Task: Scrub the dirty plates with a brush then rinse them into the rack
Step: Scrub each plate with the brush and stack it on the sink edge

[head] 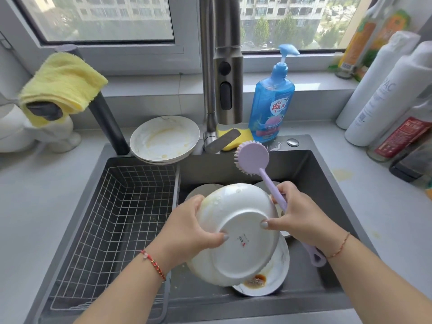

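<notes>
Over the dark sink [311,164] I hold a white plate [240,235] with its underside facing me. My left hand [187,232] grips its left rim. My right hand [297,216] holds the handle of a lilac dish brush [253,157], thumb pressed on the plate's right edge; the brush head points up and away, clear of the plate. Below lies a dirty plate [268,284] with brown sauce, and other dishes [201,190] sit partly hidden behind. Stacked dirty plates [163,139] rest on the sink's far rim. The wire rack [112,206] fills the sink's left half.
The faucet [222,66] rises behind the sink, a yellow sponge [233,136] at its base. A blue soap bottle [271,104] stands to its right. Several bottles [385,97] crowd the right counter. A yellow cloth [60,83] hangs over a dark post at left.
</notes>
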Demonstrator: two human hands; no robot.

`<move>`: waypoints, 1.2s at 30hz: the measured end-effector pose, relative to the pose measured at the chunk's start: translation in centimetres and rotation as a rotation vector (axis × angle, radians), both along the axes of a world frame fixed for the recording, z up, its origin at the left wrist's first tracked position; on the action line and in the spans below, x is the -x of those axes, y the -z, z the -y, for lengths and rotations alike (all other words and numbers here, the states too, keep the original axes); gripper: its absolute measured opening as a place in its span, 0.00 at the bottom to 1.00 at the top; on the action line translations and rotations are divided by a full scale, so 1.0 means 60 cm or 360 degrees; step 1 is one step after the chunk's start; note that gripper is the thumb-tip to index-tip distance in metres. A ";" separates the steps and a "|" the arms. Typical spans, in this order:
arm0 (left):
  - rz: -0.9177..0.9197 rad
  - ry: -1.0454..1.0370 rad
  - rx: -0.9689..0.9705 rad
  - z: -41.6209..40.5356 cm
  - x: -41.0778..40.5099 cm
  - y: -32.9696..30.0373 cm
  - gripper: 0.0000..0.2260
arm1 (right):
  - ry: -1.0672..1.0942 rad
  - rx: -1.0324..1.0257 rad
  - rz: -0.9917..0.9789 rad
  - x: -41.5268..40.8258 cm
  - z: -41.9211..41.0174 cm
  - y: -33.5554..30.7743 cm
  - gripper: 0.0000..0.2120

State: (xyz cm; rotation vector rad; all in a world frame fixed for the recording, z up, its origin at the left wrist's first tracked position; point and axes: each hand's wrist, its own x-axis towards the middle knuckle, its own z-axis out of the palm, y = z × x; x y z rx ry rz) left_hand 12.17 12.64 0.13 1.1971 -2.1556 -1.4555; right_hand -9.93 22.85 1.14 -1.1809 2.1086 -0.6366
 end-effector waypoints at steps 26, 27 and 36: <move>-0.0053 -0.0389 0.0234 -0.001 0.008 -0.012 0.16 | 0.0146 0.0236 0.0758 -0.096 -0.042 -0.108 0.14; -0.0066 -0.0377 0.0244 0.001 0.001 -0.008 0.16 | 0.0265 0.0247 0.0745 -0.083 -0.035 -0.108 0.13; -0.0119 -0.0435 0.0232 0.000 0.005 -0.008 0.19 | -0.0058 0.0171 0.0812 -0.123 -0.048 -0.118 0.15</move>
